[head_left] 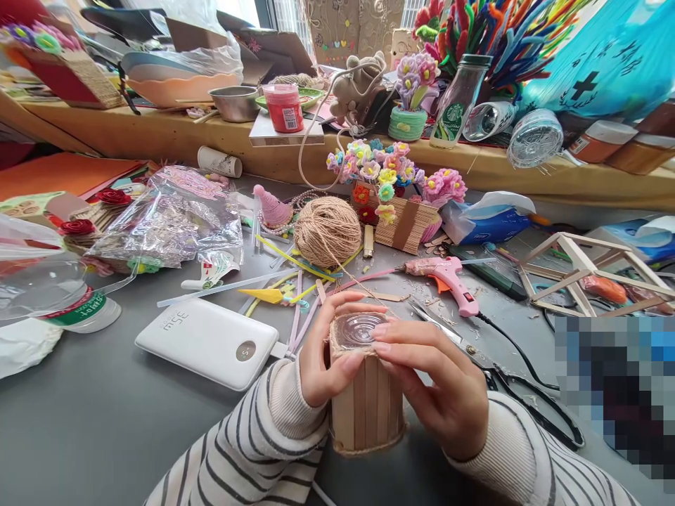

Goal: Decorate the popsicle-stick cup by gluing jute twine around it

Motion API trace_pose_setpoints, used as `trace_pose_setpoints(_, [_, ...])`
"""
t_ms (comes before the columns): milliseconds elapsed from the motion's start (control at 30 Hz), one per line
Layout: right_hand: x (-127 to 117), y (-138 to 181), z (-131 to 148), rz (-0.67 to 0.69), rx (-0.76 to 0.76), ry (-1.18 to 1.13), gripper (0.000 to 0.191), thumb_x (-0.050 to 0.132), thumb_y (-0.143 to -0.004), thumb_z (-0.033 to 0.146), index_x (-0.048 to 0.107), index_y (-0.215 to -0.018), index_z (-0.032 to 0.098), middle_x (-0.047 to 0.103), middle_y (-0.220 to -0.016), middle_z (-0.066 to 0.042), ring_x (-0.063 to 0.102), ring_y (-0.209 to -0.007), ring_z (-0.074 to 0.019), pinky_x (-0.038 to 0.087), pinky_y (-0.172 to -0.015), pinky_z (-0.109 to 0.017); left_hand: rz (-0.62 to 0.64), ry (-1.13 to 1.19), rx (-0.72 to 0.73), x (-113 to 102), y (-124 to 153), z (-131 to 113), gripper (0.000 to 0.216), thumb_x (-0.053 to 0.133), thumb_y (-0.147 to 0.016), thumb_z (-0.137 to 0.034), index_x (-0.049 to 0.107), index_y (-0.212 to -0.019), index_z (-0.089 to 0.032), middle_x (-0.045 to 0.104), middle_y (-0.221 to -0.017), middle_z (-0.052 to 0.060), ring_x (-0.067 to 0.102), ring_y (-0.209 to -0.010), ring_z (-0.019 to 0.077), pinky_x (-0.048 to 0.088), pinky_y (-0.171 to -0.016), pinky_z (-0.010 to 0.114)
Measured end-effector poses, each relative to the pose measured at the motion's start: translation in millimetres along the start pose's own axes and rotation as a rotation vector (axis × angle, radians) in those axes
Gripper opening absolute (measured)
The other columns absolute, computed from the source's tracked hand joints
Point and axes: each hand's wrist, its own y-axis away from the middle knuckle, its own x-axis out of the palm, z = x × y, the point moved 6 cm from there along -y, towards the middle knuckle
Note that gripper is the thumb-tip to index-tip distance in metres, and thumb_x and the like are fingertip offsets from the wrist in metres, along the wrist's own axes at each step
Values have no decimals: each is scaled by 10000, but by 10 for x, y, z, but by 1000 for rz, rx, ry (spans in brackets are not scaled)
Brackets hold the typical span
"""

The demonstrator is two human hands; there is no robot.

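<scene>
Between my two hands stands a small container covered with wooden craft sticks [363, 404], its clear ringed plastic end facing up. Twine runs around its upper and lower edges. My left hand [330, 351] wraps its left side, thumb across the near upper edge. My right hand [440, 379] grips the right side, with fingertips on the top rim. A strand of twine leads from the top edge back to a ball of jute twine [328, 232] behind. Right of the container lie black-handled scissors [490, 372] and a pink hot glue gun [443, 277].
A white power bank [208, 343] lies left of my hands, with a plastic bottle [79, 302] farther left. Yellow and clear sticks scatter behind. A wooden stick frame [590, 270] stands at right. Pipe-cleaner flowers [387, 169] and a cluttered shelf edge [158, 137] line the back.
</scene>
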Motion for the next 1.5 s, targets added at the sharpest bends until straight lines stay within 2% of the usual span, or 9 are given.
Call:
trace_pose_setpoints(267, [-29,-62,-36,47,-18,-100,202,565,-851,20,671,-996,112,722,-924,-108,687,-919,-144,576,-830,-246,-17,28,52,-38,20,166,571,638,-753,-482,478,-1218,-191,685,-1125,143,656,-1018,310,513,-866,436])
trace_pose_setpoints(433, [-45,-76,-55,92,-38,-116,235,538,-861,8,668,-1023,118,732,-939,-105,689,-945,-152,578,-842,-259,1,29,16,-35,-8,84,572,657,-742,-498,490,-1192,-187,689,-1114,147,651,-1036,312,513,-872,444])
trace_pose_setpoints(500, [-62,-77,-87,84,-3,-110,259,564,-855,29,650,-1072,143,742,-938,-89,699,-930,-152,583,-834,-253,37,16,-54,-20,-19,59,573,662,-749,-494,480,-1201,-192,673,-1149,147,639,-1065,309,498,-900,444])
trace_pose_setpoints(633, [-76,-91,-182,109,109,-142,380,651,-837,129,578,-1200,210,754,-959,-47,726,-838,-133,591,-803,-221,60,60,-73,-16,-21,31,551,664,-756,-477,480,-1200,-209,673,-1150,129,650,-1048,300,501,-893,434])
trace_pose_setpoints(867, [-80,-146,-132,132,-21,-103,235,570,-892,139,651,-1107,188,741,-926,-66,706,-885,-147,601,-774,-247,-26,46,-19,-74,-7,152,583,650,-730,-531,515,-1186,-194,702,-1099,131,651,-1034,315,507,-864,437])
trace_pose_setpoints(1000, [-69,-122,-100,187,-68,-60,251,476,-934,116,682,-1069,167,722,-961,-89,688,-945,-152,595,-811,-267,-6,54,-21,-72,-1,184,578,636,-746,-530,505,-1209,-211,693,-1122,124,636,-1053,311,491,-886,445])
trace_pose_setpoints(1100, [-76,-115,-100,188,-79,-53,242,478,-929,105,690,-1042,136,718,-960,-102,683,-957,-153,587,-831,-262,4,66,-11,-73,10,192,573,633,-756,-516,500,-1222,-209,685,-1135,131,634,-1055,309,486,-893,442])
trace_pose_setpoints(1333, [-35,-142,-219,147,135,-204,166,582,-884,143,688,-994,208,724,-878,-40,703,-864,-147,603,-769,-256,-12,59,-25,-95,24,214,580,627,-747,-510,493,-1222,-207,683,-1131,132,639,-1057,321,489,-896,454])
trace_pose_setpoints(1500, [-30,-118,-205,151,108,-207,212,544,-900,130,669,-1045,220,713,-928,-48,693,-931,-157,595,-805,-273,-22,48,-35,-97,20,235,592,630,-733,-526,500,-1213,-205,686,-1121,135,640,-1043,328,489,-888,465])
